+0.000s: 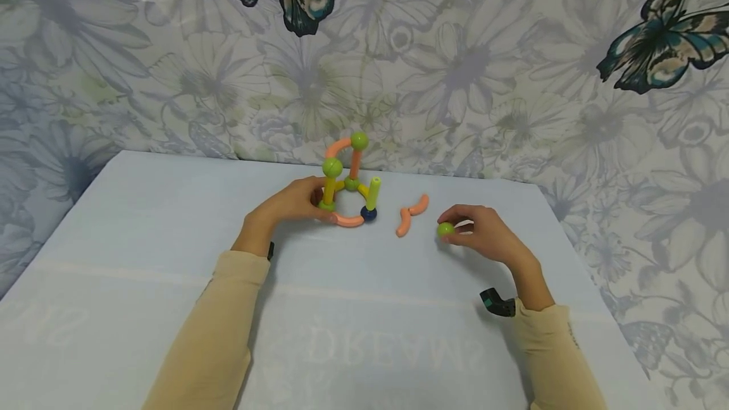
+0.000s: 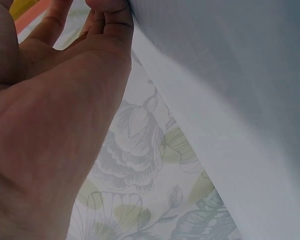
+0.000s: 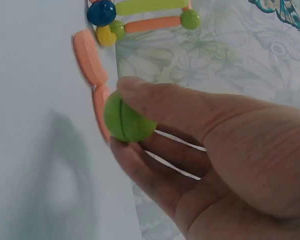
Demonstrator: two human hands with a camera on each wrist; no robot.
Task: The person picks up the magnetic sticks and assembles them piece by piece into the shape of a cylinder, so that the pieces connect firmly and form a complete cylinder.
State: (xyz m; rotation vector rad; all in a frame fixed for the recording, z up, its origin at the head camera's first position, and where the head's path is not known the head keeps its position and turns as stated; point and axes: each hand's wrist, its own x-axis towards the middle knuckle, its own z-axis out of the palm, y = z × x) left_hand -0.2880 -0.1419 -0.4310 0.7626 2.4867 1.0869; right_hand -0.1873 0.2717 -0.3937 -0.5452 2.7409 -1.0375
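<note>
A frame of balls and rods in green, yellow, orange and dark blue stands on the table, part of it rising upright. At its left side my left hand grips the base near a lower green ball; the left wrist view hides most of that contact. My right hand pinches a loose green ball between thumb and fingers. A dark blue ball at the frame's front right corner carries a short yellow-green rod pointing up.
Two curved orange pieces lie end to end on the white table, between the frame and my right hand. Behind the table's far edge rises a wall with flower and butterfly patterns.
</note>
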